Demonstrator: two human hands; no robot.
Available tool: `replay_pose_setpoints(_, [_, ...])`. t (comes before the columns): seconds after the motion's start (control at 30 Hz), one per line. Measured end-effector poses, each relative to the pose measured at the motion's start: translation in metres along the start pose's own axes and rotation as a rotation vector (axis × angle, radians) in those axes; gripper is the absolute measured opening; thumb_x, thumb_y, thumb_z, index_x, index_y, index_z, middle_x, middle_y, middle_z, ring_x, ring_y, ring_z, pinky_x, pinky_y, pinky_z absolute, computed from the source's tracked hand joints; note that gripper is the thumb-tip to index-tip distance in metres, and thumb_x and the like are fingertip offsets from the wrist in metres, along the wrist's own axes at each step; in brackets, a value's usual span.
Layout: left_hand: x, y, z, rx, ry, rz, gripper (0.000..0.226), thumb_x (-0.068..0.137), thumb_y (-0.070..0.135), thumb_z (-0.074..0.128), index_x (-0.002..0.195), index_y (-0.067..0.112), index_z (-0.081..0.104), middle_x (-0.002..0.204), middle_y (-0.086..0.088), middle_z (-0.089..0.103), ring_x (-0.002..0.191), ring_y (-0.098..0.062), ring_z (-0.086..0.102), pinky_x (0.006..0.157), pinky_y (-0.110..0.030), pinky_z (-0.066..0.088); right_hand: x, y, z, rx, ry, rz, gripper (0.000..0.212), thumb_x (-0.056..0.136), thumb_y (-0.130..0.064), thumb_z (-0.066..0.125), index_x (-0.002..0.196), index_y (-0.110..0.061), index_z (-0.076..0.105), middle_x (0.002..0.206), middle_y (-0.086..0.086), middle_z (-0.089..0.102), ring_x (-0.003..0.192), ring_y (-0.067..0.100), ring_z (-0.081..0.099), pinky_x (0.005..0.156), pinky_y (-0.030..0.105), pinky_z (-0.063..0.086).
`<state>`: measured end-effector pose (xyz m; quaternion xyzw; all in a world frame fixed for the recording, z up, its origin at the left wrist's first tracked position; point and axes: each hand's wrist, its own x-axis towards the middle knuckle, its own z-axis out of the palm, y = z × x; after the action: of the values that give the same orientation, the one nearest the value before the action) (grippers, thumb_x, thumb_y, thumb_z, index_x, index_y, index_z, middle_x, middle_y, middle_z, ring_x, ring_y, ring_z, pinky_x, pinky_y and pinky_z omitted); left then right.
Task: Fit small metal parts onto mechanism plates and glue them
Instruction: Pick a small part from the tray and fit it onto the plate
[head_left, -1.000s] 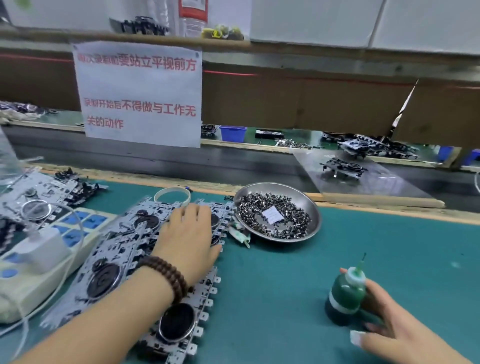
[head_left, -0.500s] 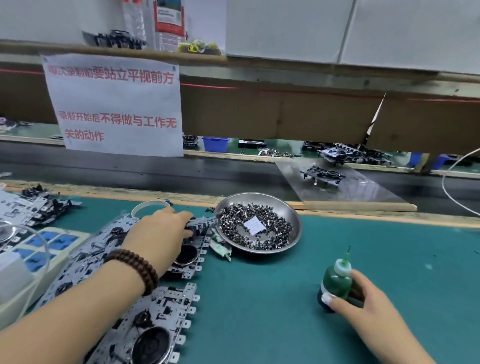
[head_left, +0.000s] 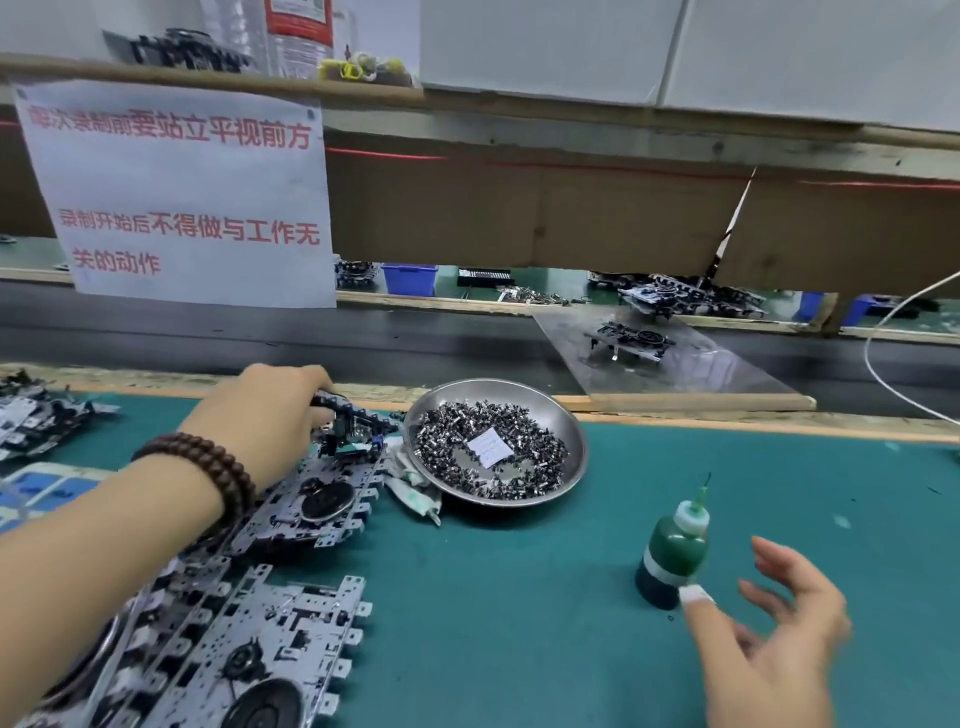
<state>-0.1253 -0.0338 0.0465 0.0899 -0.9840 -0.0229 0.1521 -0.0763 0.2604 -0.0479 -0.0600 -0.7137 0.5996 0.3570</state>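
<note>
A worker's left hand grips the farthest mechanism plate on the green desk beside a dish of small metal parts, while the right hand, fingers spread, touches the glue bottle, apparently ahead of fitting, which needs a part picked next.

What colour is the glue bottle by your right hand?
Green glue bottle with a white collar and green nozzle, in the head view.

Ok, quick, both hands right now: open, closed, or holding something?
Left hand: closed, gripping the far mechanism plate at its far edge.
Right hand: open, fingers spread beside the green glue bottle, holding nothing.
</note>
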Motion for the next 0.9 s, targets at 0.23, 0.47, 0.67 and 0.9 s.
replay_pose_setpoints(0.23, [-0.008, -0.004, 0.001, -0.023, 0.056, 0.020, 0.029, 0.095, 0.024, 0.045, 0.123, 0.020, 0.051, 0.113, -0.005, 0.064, 0.097, -0.024, 0.057, 0.075, -0.032, 0.046, -0.007, -0.030, 0.050, -0.024, -0.546, -0.231, 0.023, 0.073, -0.026, 0.054, 0.093, -0.038, 0.052, 0.095, -0.022, 0.053, 0.090, 0.005, 0.050, 0.075, 0.014, 0.040])
replay_pose_setpoints(0.47, [-0.015, 0.002, 0.006, 0.035, 0.054, 0.115, 0.028, 0.097, 0.029, 0.038, 0.125, 0.027, 0.042, 0.126, 0.007, 0.052, 0.107, -0.019, 0.055, 0.084, -0.033, 0.047, -0.024, -0.046, 0.124, -0.305, -1.013, -0.523, 0.037, 0.093, -0.025, 0.047, 0.130, -0.029, 0.048, 0.126, -0.016, 0.046, 0.111, 0.001, 0.027, 0.100, 0.014, 0.019])
replay_pose_setpoints(0.67, [-0.006, -0.002, 0.006, 0.063, 0.046, 0.147, 0.023, 0.097, 0.029, 0.038, 0.119, 0.026, 0.044, 0.117, 0.006, 0.054, 0.103, -0.019, 0.055, 0.079, -0.032, 0.046, -0.045, -0.037, 0.142, -0.464, -1.188, -0.517, 0.047, 0.097, -0.034, 0.036, 0.143, -0.037, 0.028, 0.150, -0.019, 0.024, 0.134, 0.007, 0.020, 0.110, 0.033, 0.017])
replay_pose_setpoints(0.9, [0.009, 0.007, 0.000, 0.131, -0.021, 0.138, 0.023, 0.097, 0.030, 0.038, 0.118, 0.027, 0.045, 0.116, 0.005, 0.054, 0.102, -0.022, 0.055, 0.078, -0.034, 0.045, -0.049, -0.036, 0.144, -0.398, -1.207, -0.445, 0.047, 0.097, -0.035, 0.033, 0.144, -0.028, 0.032, 0.151, -0.012, 0.025, 0.136, 0.007, 0.024, 0.114, 0.025, 0.016])
